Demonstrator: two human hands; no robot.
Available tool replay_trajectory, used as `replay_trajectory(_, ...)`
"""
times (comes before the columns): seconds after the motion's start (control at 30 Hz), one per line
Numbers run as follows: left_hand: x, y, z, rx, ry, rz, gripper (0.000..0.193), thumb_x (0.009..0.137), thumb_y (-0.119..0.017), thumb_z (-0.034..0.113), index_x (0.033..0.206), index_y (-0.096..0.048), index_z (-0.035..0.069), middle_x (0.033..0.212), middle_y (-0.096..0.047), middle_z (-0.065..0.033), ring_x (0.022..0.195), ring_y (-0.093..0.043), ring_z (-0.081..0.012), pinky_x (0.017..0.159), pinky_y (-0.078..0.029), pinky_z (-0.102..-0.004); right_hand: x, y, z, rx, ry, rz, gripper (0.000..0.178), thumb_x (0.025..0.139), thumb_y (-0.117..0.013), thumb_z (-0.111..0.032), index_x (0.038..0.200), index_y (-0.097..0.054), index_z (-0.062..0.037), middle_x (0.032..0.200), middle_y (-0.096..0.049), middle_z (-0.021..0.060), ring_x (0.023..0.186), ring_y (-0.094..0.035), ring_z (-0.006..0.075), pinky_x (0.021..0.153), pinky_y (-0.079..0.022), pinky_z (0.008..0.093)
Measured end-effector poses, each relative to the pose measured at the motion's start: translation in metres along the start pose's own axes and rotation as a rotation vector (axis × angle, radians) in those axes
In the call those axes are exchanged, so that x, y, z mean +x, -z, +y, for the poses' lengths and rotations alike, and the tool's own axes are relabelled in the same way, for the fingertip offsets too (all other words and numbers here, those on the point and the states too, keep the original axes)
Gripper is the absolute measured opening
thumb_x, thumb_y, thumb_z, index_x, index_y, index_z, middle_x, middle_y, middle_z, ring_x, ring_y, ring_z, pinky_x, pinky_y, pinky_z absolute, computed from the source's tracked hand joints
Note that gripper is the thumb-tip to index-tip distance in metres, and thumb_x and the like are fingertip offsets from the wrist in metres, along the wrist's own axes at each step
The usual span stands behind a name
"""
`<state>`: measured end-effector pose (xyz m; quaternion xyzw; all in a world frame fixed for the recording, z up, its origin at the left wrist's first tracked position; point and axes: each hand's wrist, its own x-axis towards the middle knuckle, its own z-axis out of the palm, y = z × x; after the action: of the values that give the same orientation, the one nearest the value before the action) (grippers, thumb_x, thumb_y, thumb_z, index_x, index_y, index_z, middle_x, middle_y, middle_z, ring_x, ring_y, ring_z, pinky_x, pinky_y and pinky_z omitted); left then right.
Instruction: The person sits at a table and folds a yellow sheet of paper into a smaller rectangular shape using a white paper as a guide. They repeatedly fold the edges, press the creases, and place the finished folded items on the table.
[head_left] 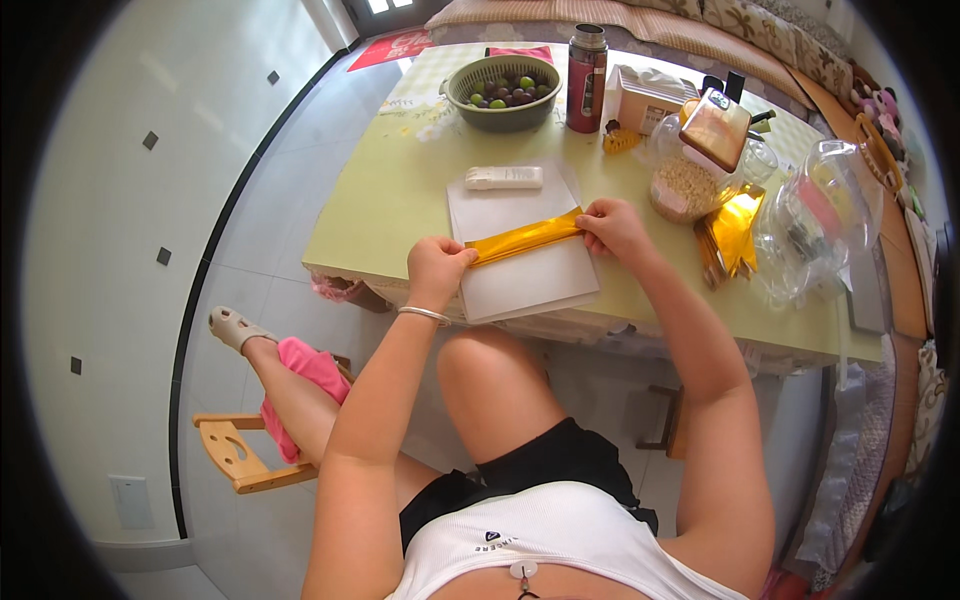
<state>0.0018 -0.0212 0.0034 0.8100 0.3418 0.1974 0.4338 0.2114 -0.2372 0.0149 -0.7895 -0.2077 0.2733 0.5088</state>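
A folded strip of shiny gold foil paper [525,239] stretches between my two hands over white sheets of paper [530,285]. My left hand [438,268] pinches its left end, and my right hand [612,230] pinches the right end, slightly higher. Beyond the strip, a white stick-shaped object [503,178], perhaps a glue or tape dispenser, lies on the paper. More gold foil sheets [735,235] are piled to the right of my right hand, beside a clear plastic bag [815,235].
On the green-covered table [390,205] stand a grey colander [500,115] of green and dark round fruit, a dark red thermos [586,85], a tissue box [645,95] and a clear jar [685,185] of pale pieces. A phone [716,130] leans there. A small wooden chair [240,455] is below left.
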Motion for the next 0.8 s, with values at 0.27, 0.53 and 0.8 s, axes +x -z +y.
replay_trajectory(0.27, -0.001, 0.001, 0.0, 0.344, -0.202, -0.002, 0.021, 0.072, -0.083, 0.009, 0.091, -0.076, 0.003, 0.095, -0.072, -0.0161, 0.076, -0.067, -0.0203, 0.068, -0.053, -0.032, -0.003, -0.004, 0.002, -0.06, 0.057, 0.008, 0.012, 0.089, -0.069, -0.011, 0.088, -0.069, 0.0015, 0.064, -0.066, 0.0059, 0.05, -0.061, 0.0111, 0.046, -0.05, 0.0261)
replay_trajectory(0.53, -0.01, -0.011, 0.02, 0.952, -0.977, -0.209, 0.049, 0.097, -0.049, 0.012, 0.142, -0.057, 0.032, 0.157, -0.044, 0.0064, 0.151, -0.032, -0.0259, 0.12, -0.013, -0.0642, -0.023, -0.015, -0.013, -0.788, 0.373, 0.293, 0.032, 0.085, -0.074, -0.017, 0.111, -0.066, 0.0001, 0.117, -0.07, 0.0131, 0.107, -0.067, 0.027, 0.09, -0.054, 0.0433)
replay_trajectory(0.8, -0.005, -0.003, 0.025, 1.021, -0.911, -0.347, 0.057, 0.093, -0.05, 0.006, 0.146, -0.052, 0.026, 0.159, -0.041, 0.0041, 0.151, -0.031, -0.0273, 0.12, -0.015, -0.0645, -0.051, -0.063, 0.009, -0.975, 0.835, -0.086, 0.069, 0.099, -0.056, -0.043, 0.152, -0.04, -0.0023, 0.161, -0.035, 0.0139, 0.153, -0.025, 0.0269, 0.126, -0.016, 0.0427)
